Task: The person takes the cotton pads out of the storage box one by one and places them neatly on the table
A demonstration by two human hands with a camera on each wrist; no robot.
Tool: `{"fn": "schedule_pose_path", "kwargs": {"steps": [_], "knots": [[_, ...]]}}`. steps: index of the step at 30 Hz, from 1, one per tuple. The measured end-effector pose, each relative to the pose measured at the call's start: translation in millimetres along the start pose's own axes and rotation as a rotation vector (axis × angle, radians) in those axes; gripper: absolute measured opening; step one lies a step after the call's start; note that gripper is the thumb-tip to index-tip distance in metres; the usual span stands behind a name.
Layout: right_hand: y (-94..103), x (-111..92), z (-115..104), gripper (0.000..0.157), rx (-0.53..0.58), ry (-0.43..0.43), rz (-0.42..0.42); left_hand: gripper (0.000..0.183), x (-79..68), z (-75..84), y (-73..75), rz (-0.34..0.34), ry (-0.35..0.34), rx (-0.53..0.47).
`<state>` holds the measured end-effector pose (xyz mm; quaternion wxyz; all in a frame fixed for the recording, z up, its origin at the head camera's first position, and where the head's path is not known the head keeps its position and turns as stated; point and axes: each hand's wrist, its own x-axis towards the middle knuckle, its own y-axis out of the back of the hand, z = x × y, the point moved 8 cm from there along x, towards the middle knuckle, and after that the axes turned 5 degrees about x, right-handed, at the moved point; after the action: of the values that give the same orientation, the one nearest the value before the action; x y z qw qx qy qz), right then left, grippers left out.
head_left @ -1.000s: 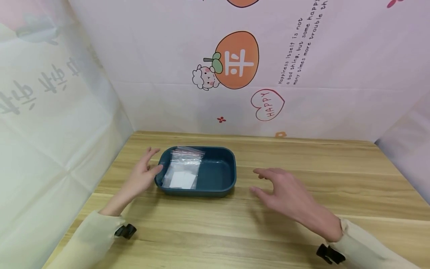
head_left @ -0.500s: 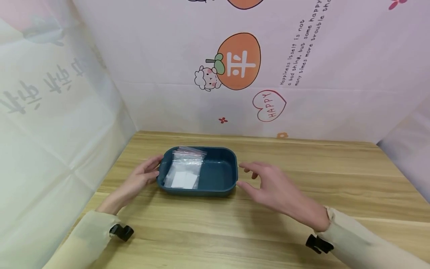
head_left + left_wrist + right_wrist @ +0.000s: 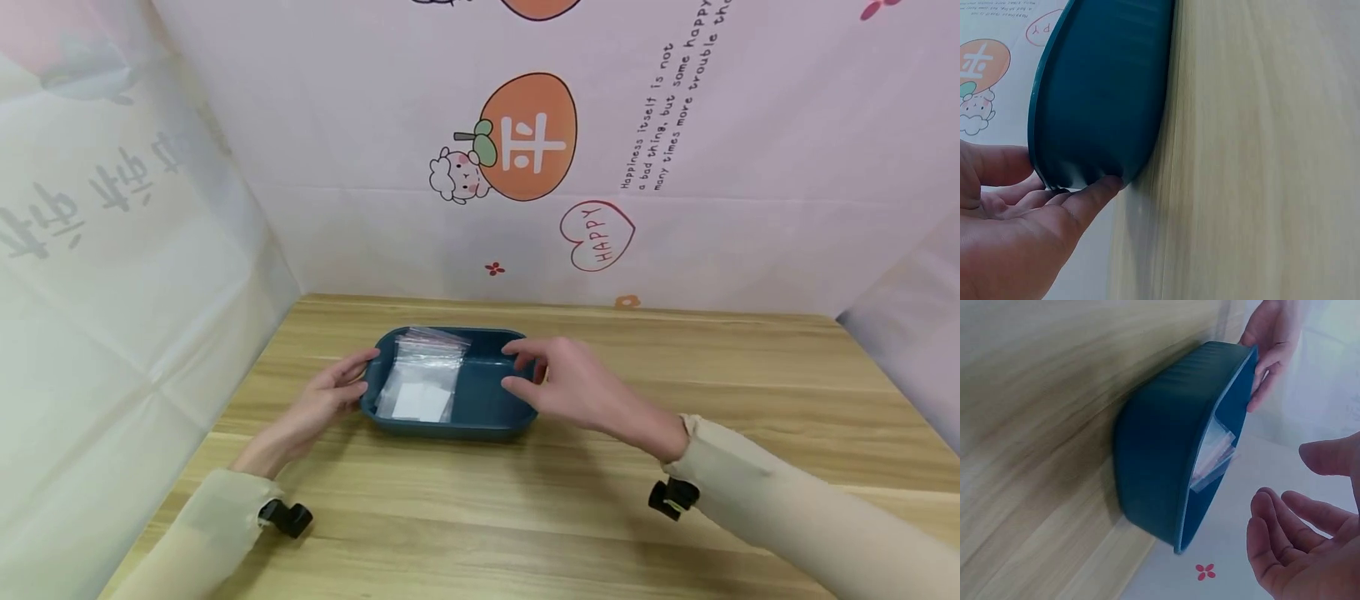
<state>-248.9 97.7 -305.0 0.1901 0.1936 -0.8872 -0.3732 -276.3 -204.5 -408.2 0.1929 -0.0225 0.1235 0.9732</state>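
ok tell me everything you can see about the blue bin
The blue bin is an open, rounded rectangular container, apparently plastic, with faint ridges along one outer side. It sits upright on the wooden table, clear zip-top bags in its left part. The left hand touches its left end; the right hand hovers over its right end, apart from it.

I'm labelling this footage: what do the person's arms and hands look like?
The left hand and right hand are bare, without gloves. Cream sleeves reach the wrists, with a small black device at each cuff.
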Motion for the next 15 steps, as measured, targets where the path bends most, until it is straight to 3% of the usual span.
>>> {"fn": "schedule_pose_path", "kwargs": {"steps": [8, 15], "knots": [[-14.4, 29, 7, 0.042, -0.003, -0.063, -0.120, 0.061, 4.9, -3.7, -9.5, -0.051, -0.016, -0.016], [-33.8, 49, 19, 0.053, -0.068, -0.103, -0.257, 0.080, 4.8, -4.5, -6.9, -0.149, -0.090, 0.026]]}}
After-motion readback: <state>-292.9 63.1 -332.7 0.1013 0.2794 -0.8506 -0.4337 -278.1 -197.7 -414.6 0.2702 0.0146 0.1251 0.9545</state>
